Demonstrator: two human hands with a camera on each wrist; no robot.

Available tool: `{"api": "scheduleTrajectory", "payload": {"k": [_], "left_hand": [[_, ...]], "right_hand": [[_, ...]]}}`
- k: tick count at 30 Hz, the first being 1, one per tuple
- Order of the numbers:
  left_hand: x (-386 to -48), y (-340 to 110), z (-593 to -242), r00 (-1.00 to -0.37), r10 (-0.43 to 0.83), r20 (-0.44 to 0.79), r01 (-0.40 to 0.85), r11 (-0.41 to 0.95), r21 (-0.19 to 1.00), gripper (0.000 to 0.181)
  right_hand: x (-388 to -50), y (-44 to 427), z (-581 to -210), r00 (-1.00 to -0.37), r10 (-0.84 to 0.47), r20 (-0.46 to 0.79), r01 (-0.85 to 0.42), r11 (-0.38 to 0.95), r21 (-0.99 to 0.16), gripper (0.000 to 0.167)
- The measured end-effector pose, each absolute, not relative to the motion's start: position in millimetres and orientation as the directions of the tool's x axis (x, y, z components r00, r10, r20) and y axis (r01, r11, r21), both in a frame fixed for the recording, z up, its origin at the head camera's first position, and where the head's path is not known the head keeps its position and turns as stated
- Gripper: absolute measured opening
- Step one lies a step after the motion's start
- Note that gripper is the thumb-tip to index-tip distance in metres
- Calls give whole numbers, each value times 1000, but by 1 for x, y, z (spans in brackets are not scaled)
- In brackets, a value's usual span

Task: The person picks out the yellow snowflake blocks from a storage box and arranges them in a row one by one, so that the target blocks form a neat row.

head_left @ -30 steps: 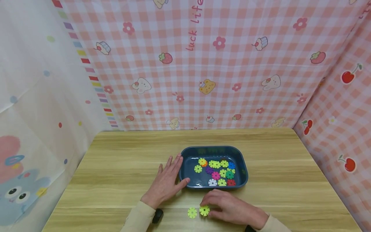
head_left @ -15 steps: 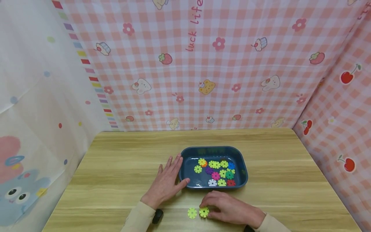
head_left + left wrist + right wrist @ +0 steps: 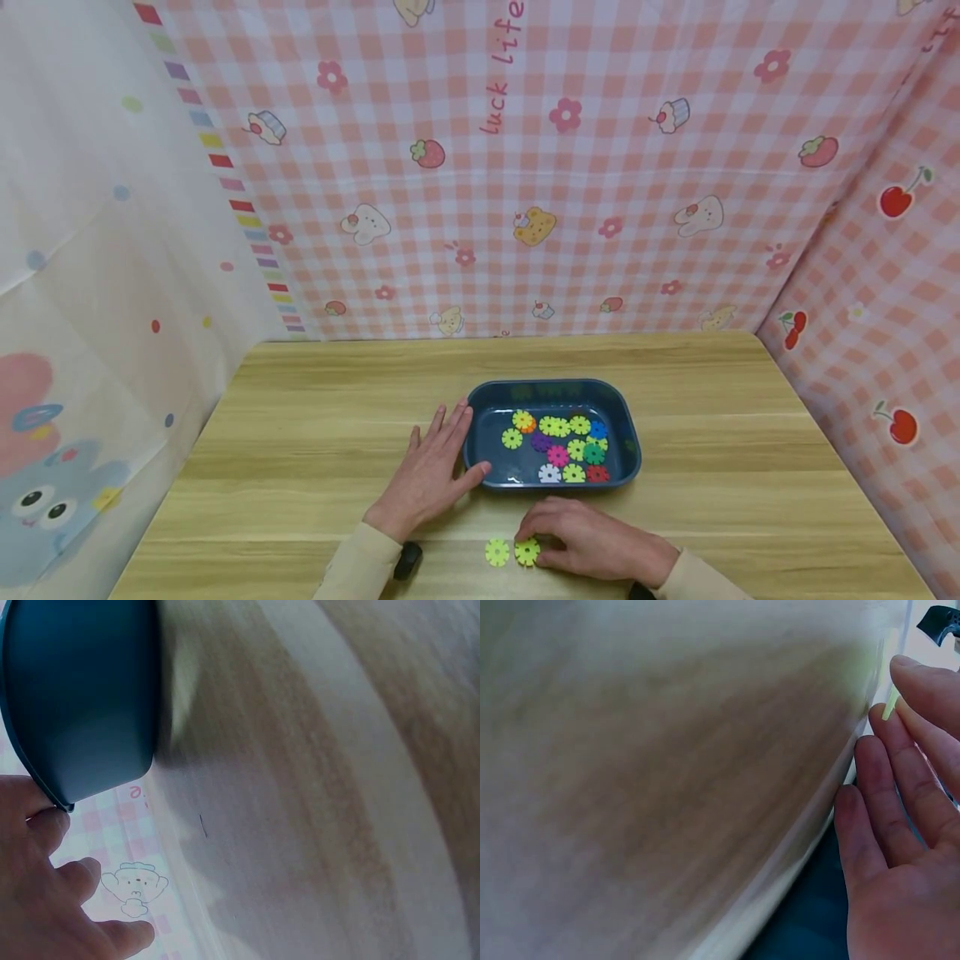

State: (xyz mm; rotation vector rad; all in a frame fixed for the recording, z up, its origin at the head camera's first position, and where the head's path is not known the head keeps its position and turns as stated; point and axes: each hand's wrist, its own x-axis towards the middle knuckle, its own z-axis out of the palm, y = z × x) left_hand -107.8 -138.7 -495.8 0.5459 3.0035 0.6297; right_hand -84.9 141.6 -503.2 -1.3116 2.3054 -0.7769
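Note:
In the head view, my left hand [image 3: 426, 482] rests on the left rim of a dark blue tray [image 3: 477, 482], its fingers fairly straight and the thumb over the near rim. The left wrist view shows those fingertips against the tray's edge. Below the tray, my right hand [image 3: 588, 537] pinches a yellow-green snowflake disc [image 3: 527, 552] between thumb and fingers, low over the table. The right wrist view catches that piece as a thin sliver [image 3: 890, 703] by the thumb. Just left of it, a second yellow-green snowflake disc [image 3: 497, 552] lies flat on the wood.
Several snowflake discs lie inside the tray, including a purple disc [image 3: 542, 442], a pink disc [image 3: 557, 456], a white disc [image 3: 550, 474] and a red disc [image 3: 597, 474]. The wooden table [image 3: 330, 417] is bounded by a checked cloth [image 3: 480, 275] behind and patterned cloths at both sides.
My right hand and its disc have shifted very slightly toward the near edge and left, closer to the loose disc. The left hand stays still on the tray.

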Motion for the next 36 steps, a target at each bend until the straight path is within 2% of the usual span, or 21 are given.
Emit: {"api": "scheduleTrajectory", "payload": {"k": [17,25,29,36], "left_hand": [[-108,-139,-497,-938,343,50,334,858,390,87],[-108,-138,-498,-939,342,50,333,857,393,87],[-108,-139,-498,-939,341,50,332,856,396,87],[-108,-139,-498,-936,345,61,341,856,389,87]], "right_hand": [[-84,141,-503,-487,-873,-29,-680,399,-615,27],[-77,144,-486,-492,-870,-3,-669,381,-638,29],[-75,147,-467,-495,-867,59,-687,349,-638,27],[-90,154,-438,-516,-803,298,-793,318,-519,21]]}}
